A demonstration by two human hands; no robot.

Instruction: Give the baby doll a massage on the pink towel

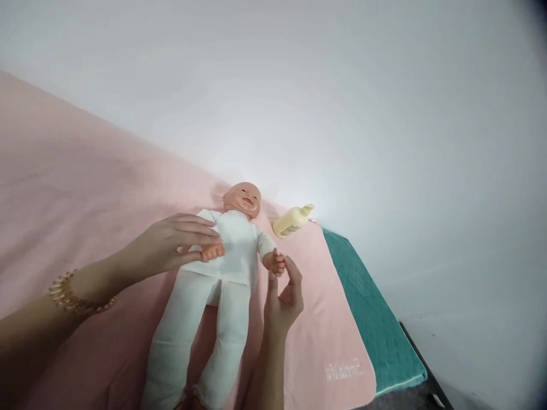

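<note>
A baby doll [226,256] in a white cloth suit lies on its back on a pink towel [325,319], head toward the wall. My left hand [175,245] reaches over the doll's chest, and its fingers and thumb are closed around one small doll hand. A gold bracelet sits on that wrist. My right hand [284,299] comes up from below, and its fingertips pinch the doll's other hand by the towel's middle.
A pale yellow bottle [293,221] lies on its side just right of the doll's head. A teal mat [376,324] shows under the pink towel along the right edge. A white wall rises behind. Dark floor shows at the bottom right.
</note>
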